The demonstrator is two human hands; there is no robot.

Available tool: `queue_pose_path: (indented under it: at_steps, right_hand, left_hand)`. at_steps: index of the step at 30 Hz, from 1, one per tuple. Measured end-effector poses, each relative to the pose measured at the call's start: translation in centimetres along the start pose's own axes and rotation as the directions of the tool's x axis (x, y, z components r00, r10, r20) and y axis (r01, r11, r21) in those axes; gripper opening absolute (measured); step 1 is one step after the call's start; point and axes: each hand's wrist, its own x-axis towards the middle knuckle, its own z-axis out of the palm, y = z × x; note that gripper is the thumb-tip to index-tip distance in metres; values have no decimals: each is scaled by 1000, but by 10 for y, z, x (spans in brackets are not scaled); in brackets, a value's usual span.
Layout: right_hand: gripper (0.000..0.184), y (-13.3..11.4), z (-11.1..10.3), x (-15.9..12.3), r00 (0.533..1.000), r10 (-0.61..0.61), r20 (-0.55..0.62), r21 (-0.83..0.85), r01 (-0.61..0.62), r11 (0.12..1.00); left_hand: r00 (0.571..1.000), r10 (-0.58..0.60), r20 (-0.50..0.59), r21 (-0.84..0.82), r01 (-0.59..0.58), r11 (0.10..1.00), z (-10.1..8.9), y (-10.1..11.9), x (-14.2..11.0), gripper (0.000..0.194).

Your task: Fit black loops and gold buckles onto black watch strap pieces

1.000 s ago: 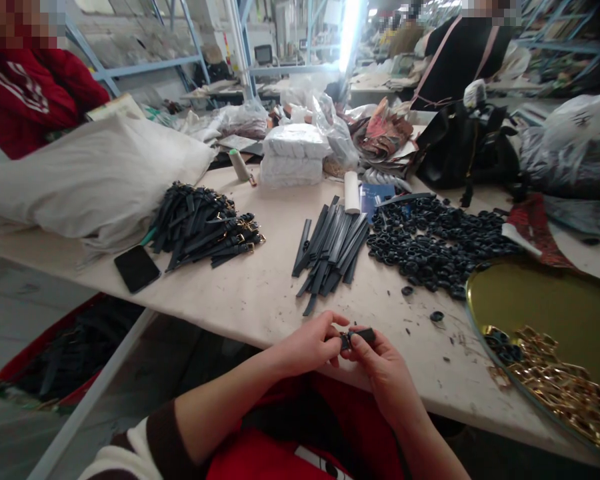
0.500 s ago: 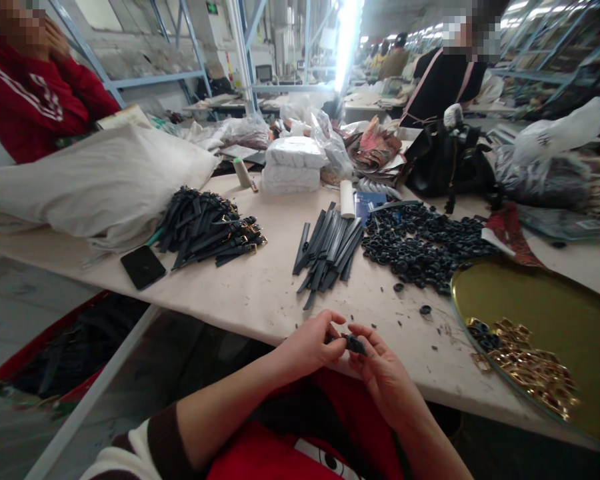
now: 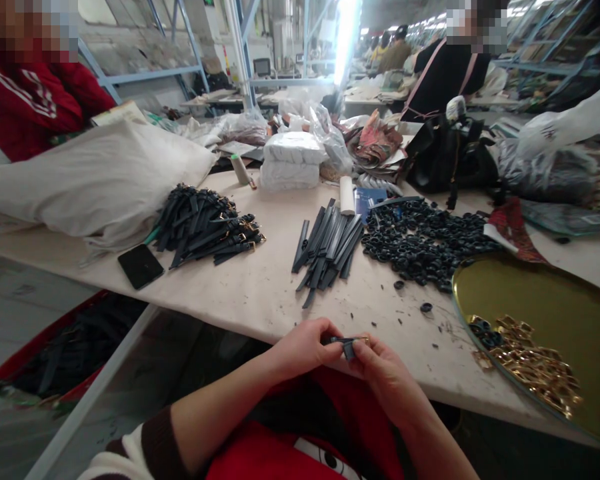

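At the table [image 3: 260, 297], left hand [image 3: 310, 343] and right hand [image 3: 385, 373] pinch a dark strap [image 3: 349, 349]; the plastic bag [image 3: 567, 125] bears illegible print [image 3: 549, 132].

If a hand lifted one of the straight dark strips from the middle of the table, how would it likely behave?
The dark strips lie fairly straight, so one would probably bend a little rather than flop. They look thin and narrow, so likely light. Their sheen suggests overlapping ones may slide.
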Motion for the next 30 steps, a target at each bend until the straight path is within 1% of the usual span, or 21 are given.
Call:
queue_pose_path:
  at_steps: [1,3,5,6,8,11,13,17,19,21,24,26,28,29,30]
  right_hand:
    - [28,-2,-1,2,996,-53,-66,-90,47,995]
    - [31,-4,-4,7,972,-160,-173,-267,111,957]
    - [33,-5,-6,12,941,-250,-228,-371,153,916]
    - [34,-5,-7,14,928,-288,-236,-409,174,896]
    - [36,-5,-10,17,926,-328,-186,-495,200,846]
    - [24,-5,-12,18,956,-294,-18,-620,220,753]
    - [20,-5,-12,17,953,-295,63,-672,259,694]
    - [15,-8,-14,14,940,-310,142,-793,296,532]
    - [14,-9,-15,12,943,-281,177,-824,298,482]
    - [14,-9,-16,9,946,-241,219,-818,312,483]
    - [16,-6,-18,7,949,-201,245,-775,316,547]
    - [19,-4,-19,6,952,-205,227,-723,306,619]
    - [21,-3,-18,6,952,-243,187,-656,305,690]
    - [22,-3,-16,6,949,-274,156,-630,309,713]
    - [22,-3,-15,5,944,-304,125,-615,314,723]
  left_hand:
    - [1000,1,7,-62,0,998,-1,0,0,28]
    - [998,22,55,-181,-12,983,-4,1,1,30]
    - [990,53,132,-258,-17,966,-7,2,2,33]
    - [985,60,165,-272,-13,962,-9,3,4,34]
    - [975,54,214,-278,8,960,-10,3,7,33]
    - [958,33,284,-315,60,947,-7,-1,15,33]
    - [948,15,317,-352,103,930,-3,-4,19,33]
    - [942,-12,334,-404,155,902,1,-8,24,36]
    - [938,-18,346,-409,168,897,0,-6,24,37]
    - [930,-35,366,-398,190,897,-1,-4,24,37]
    - [920,-50,388,-390,213,896,0,-2,21,36]
    - [916,-24,401,-436,213,874,0,-3,18,39]
    - [920,5,393,-503,210,838,-2,-3,15,46]
    - [924,9,383,-514,205,833,-4,-2,13,47]
    - [924,-3,381,-499,208,841,-6,-1,11,43]
